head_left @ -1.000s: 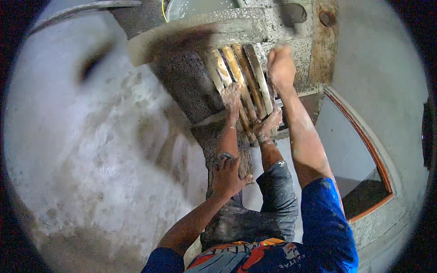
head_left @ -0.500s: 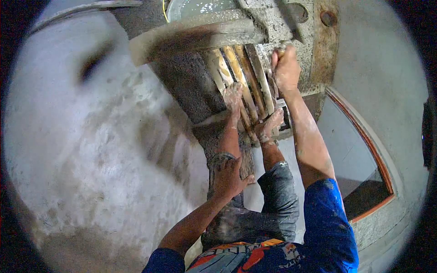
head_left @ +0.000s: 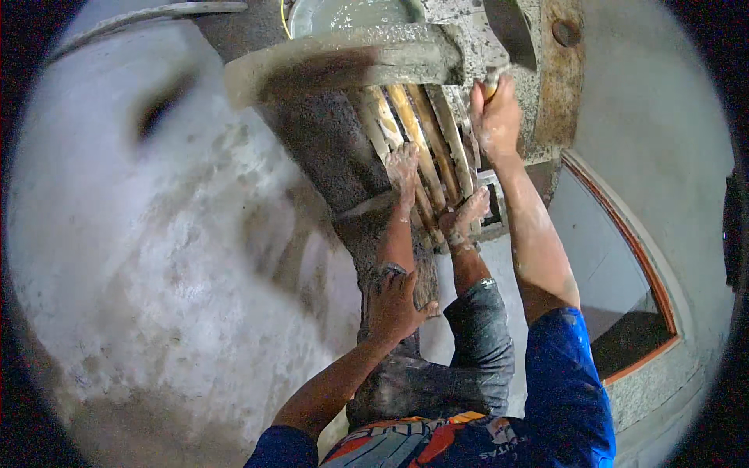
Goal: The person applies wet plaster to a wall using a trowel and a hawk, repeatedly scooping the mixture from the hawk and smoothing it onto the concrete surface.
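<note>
My right hand (head_left: 497,121) is closed round the light handle of a trowel (head_left: 511,33), its wide dark blade pointing away from me. The blade is above a mortar-spattered pale board (head_left: 477,39), next to the end of a long grey beam (head_left: 425,58) with a wet-looking top. Lower down, my left hand (head_left: 394,306) rests on my left leg near the knee, thumb spread to the right, holding nothing. Both bare feet, smeared with pale mortar, stand on narrow wooden slats (head_left: 419,129).
A round tub of cloudy water (head_left: 355,14) stands beyond the beam. To the left is a large smeared grey wall (head_left: 156,257). An orange-edged frame (head_left: 644,261) is at right, beside a grey wall (head_left: 644,93). A stained wooden plank (head_left: 558,93) lies beside the board.
The trowel blade has turned, showing more of its broad face. My right hand has shifted slightly to the right. My left hand stays on the leg.
</note>
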The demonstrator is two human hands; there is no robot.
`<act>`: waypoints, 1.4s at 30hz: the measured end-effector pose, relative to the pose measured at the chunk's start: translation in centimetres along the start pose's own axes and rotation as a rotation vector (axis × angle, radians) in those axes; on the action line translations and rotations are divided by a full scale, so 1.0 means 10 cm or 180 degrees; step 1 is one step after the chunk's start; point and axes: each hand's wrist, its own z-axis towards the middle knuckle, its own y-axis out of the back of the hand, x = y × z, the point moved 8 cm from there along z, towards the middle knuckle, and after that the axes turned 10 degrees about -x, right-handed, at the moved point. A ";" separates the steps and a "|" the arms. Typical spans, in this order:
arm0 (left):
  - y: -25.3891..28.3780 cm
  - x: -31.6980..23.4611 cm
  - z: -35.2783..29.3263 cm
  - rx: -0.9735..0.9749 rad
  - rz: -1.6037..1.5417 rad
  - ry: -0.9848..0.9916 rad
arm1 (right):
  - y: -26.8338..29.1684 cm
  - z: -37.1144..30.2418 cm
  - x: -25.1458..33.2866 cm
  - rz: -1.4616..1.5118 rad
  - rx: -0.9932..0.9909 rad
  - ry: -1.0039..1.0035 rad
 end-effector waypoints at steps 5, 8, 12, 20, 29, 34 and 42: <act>-0.07 0.05 0.03 0.0106 0.0013 0.0021 | -0.11 0.04 -0.07 -0.0353 0.0646 -0.0087; -0.01 -0.02 0.02 0.0013 -0.0039 -0.0066 | -0.04 -0.05 -0.11 -0.0277 0.0365 -0.0154; 0.01 -0.05 0.04 0.0028 -0.0014 -0.0116 | -0.13 -0.13 -0.35 -0.0513 0.0799 -0.0464; -0.02 -0.02 0.01 -0.0131 0.0176 -0.0212 | -0.13 -0.92 -0.47 0.0708 0.0879 -0.0999; -0.12 0.04 0.00 -0.0157 0.0532 -0.0271 | -0.26 -1.68 -0.70 0.0602 0.1380 -0.1347; -0.09 -0.05 0.01 -0.0104 0.0441 -0.0314 | -0.07 -1.75 -0.28 0.0527 0.1268 -0.1074; -0.07 0.35 0.62 -0.0379 -0.2065 0.0633 | 0.53 -2.50 -0.99 0.1120 0.0943 -0.1534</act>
